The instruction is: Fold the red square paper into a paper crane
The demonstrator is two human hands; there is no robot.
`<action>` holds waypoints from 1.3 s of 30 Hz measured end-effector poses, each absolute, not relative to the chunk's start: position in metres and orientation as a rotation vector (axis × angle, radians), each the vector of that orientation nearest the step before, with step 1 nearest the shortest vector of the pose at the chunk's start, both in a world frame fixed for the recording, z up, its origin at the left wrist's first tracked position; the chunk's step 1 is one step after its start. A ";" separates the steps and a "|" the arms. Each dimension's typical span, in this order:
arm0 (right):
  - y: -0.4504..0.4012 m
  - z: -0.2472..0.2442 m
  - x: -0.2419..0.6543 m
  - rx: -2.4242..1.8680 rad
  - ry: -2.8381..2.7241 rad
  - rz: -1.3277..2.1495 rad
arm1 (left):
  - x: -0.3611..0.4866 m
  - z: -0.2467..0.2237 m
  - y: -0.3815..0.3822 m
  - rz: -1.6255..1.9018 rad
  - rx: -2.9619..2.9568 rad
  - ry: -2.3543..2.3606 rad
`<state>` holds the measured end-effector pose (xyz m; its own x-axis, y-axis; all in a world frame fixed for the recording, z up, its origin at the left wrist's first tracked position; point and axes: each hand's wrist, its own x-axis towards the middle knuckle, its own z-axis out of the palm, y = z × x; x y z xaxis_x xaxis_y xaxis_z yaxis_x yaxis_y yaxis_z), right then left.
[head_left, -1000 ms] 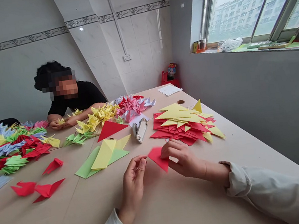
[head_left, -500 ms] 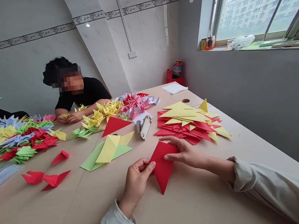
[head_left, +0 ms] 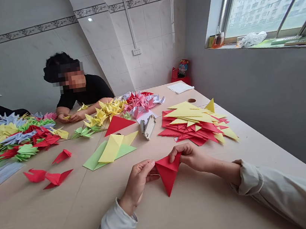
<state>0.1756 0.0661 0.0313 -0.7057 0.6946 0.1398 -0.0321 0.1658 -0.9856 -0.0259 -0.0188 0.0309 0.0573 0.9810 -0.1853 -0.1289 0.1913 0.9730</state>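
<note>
A folded red paper sheet [head_left: 168,174] hangs to a point below my hands, just above the pale wooden table [head_left: 71,223]. My left hand [head_left: 137,180] pinches its left corner, and my right hand [head_left: 189,158] pinches its right corner. A heap of red and yellow paper triangles [head_left: 190,122] lies beyond my right hand, apart from it. Past my left hand are a green sheet with yellow paper on it [head_left: 110,154] and a red triangle [head_left: 117,124].
A metal stapler [head_left: 148,127] lies mid-table, and heaps of folded paper cranes [head_left: 17,138] cover the far left. A person in black sits across the table, their hands [head_left: 70,117] among yellow paper. Several red folded pieces [head_left: 35,175] lie left. A window ledge runs along the right wall.
The red paper has risen from the table into a pinched, folded shape between both hands. The view has shifted slightly, and the other objects on the table stay in place.
</note>
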 end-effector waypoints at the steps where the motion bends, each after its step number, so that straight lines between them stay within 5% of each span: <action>1: 0.065 0.030 0.175 -0.616 -1.891 1.541 | -0.025 0.031 -0.019 1.096 1.002 1.151; 8: 0.062 0.028 0.173 -0.548 -1.991 1.435 | -0.017 0.024 -0.018 1.112 1.037 1.183; 15: 0.075 0.037 0.176 -0.800 -1.344 1.518 | -0.021 0.027 -0.017 1.253 0.988 1.185; 21: 0.046 0.036 0.162 -0.653 -1.286 2.067 | -0.010 0.020 -0.018 1.328 0.991 1.205; 34: 0.081 0.050 0.174 -0.759 -1.146 1.626 | -0.012 0.022 -0.018 1.384 0.873 1.180; 39: 0.056 0.047 0.161 -0.639 -1.423 1.895 | -0.007 0.020 -0.016 1.425 0.821 1.131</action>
